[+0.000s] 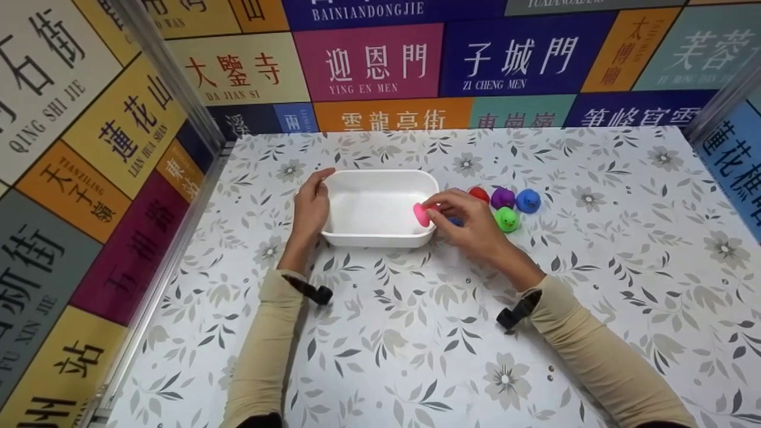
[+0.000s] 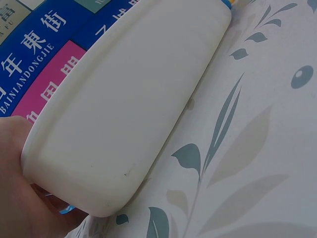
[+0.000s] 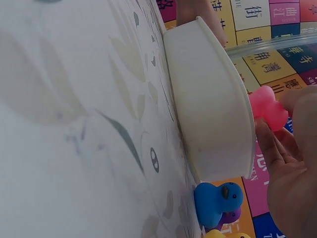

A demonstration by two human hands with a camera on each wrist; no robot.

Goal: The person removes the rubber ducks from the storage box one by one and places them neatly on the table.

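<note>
A white plastic basin point(image 1: 380, 239) stands on the patterned tabletop, its inner floor bare. My left hand point(image 1: 310, 205) holds its left end, fingers curved along the far corner; the left wrist view has that hand point(image 2: 29, 183) against the basin's end wall point(image 2: 124, 104). Over the right rim, my right hand point(image 1: 472, 226) pinches a pink rubber duck point(image 1: 421, 214) between thumb and fingers. The right wrist view shows the pink duck point(image 3: 267, 106) at rim height. A blue duck point(image 3: 218, 201) sits close beside the basin's right end, mostly covered by my hand in the head view.
Right of the basin stand a red duck point(image 1: 478, 194), a purple duck point(image 1: 503, 197), another blue duck point(image 1: 528, 201) and a green duck point(image 1: 506, 220). A yellow duck point(image 3: 225, 234) shows at the right wrist view's bottom edge. Sign-covered panels point(image 1: 368, 65) border the table's back and sides.
</note>
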